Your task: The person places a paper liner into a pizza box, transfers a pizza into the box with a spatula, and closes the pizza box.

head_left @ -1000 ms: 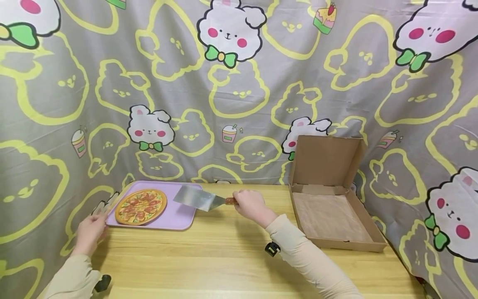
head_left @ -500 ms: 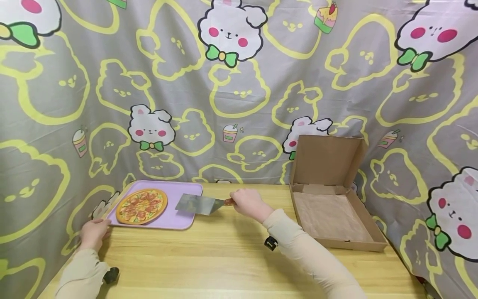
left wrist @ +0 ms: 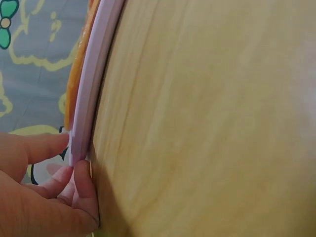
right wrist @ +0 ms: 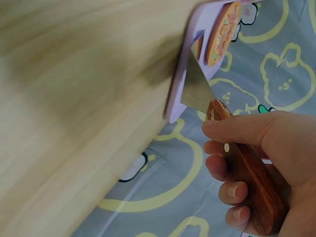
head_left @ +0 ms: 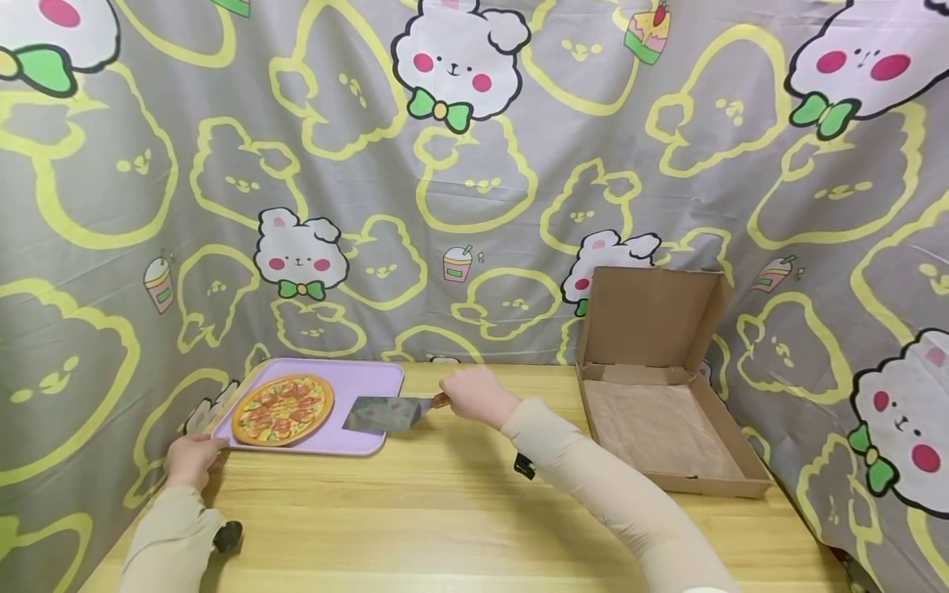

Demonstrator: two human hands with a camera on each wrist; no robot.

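Observation:
My left hand (head_left: 194, 459) is at the near left corner of a lilac tray (head_left: 348, 375). In the left wrist view its fingertips (left wrist: 58, 143) pinch that corner. A round pizza (head_left: 282, 410) with an orange-brown crust lies on the tray's left part. My right hand (head_left: 478, 395) grips a wide-bladed spatula (head_left: 385, 413) by its wooden handle (right wrist: 256, 185). The metal blade slants down to the left over the tray's right edge, apart from the pizza. Whether the blade's edge touches the tray, I cannot tell.
A cardboard pizza box (head_left: 660, 424) lined with brown paper stands at the right with its lid up. Bare wooden table (head_left: 415, 519) lies in front of the tray. A patterned curtain (head_left: 474, 198) hangs behind and at both sides.
My right hand has moved a little left, and the spatula's blade has dropped lower over the tray. The left hand has shifted slightly right at the tray's corner.

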